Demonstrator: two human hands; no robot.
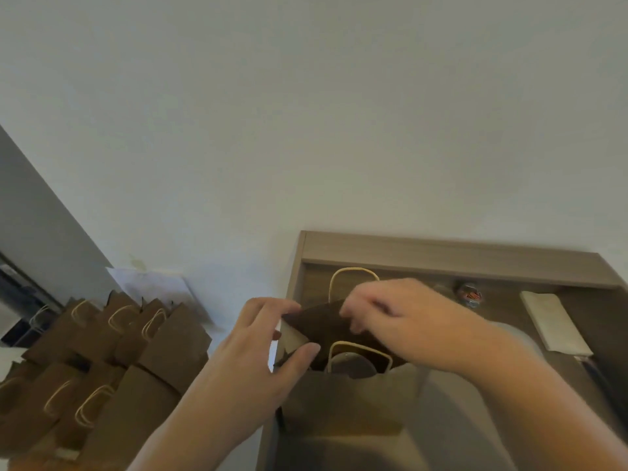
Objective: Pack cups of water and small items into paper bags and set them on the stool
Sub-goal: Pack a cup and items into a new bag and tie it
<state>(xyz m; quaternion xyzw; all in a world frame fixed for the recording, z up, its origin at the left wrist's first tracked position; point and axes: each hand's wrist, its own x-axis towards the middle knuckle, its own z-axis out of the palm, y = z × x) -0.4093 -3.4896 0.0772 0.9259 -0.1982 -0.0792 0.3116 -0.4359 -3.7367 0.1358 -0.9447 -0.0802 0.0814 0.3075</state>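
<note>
**Both hands on the bag's mouth**

The brown paper bag (353, 399) stood upright on the wooden desk (441, 256) with its mouth open, and everything else sat around it. The left hand (268, 348) pinched the bag's left top edge, thumb on the near side and fingers curled over the far side. The right hand (401, 317) pinched the far rim of the same bag, fingers bent down over the dark flap. The far handle (353, 270) stuck up behind the bag's rim, and the near handle (360, 346) arched over the opening. Under that near handle, inside the bag, was a round grey shape (353, 363) (maybe a cup lid, too blurry to be sure).

Behind the bag and a bit right, a small clear jar (470, 294) with reddish bits sat on the desk. Further right of the bag lay a folded white paper (554, 321). Well to the left of the bag and lower down, a bunch of packed bags (112, 351) stood crowded together, touching; what they stood on was hidden.
</note>
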